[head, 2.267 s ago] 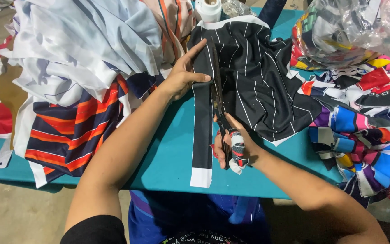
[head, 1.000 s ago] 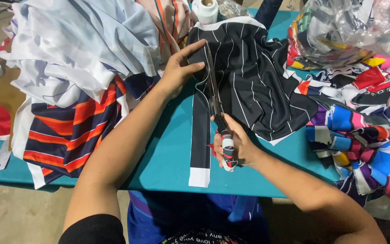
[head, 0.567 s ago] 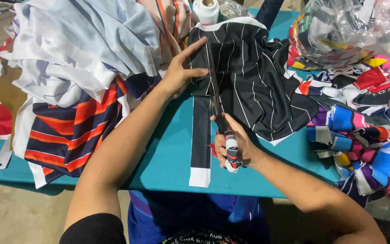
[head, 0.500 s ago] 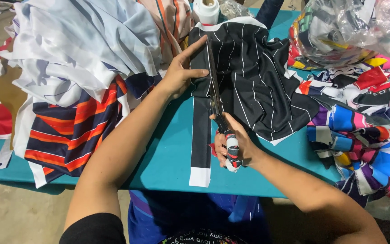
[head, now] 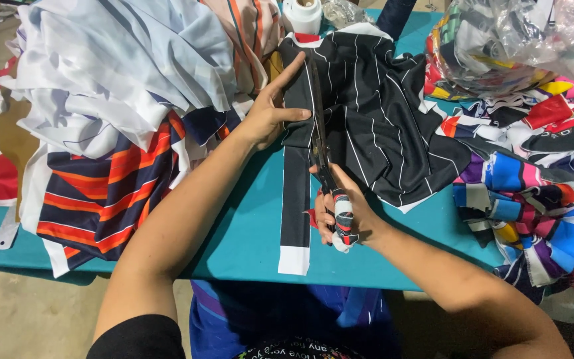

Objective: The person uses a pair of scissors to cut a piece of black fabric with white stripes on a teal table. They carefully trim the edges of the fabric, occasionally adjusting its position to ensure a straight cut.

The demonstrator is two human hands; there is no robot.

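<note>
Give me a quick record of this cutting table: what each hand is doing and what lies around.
Surface: teal table
Left hand: flat, pressing down the black white-striped fabric
Right hand: gripping long metal scissors, blades lying along the fabric
Cut piece: narrow black strip with white end, hanging toward the table edge
Left side: heap of white cloth over navy and orange striped fabric
Right side: multicoloured fabric scraps, clear plastic bag
Far edge: white roll
</note>
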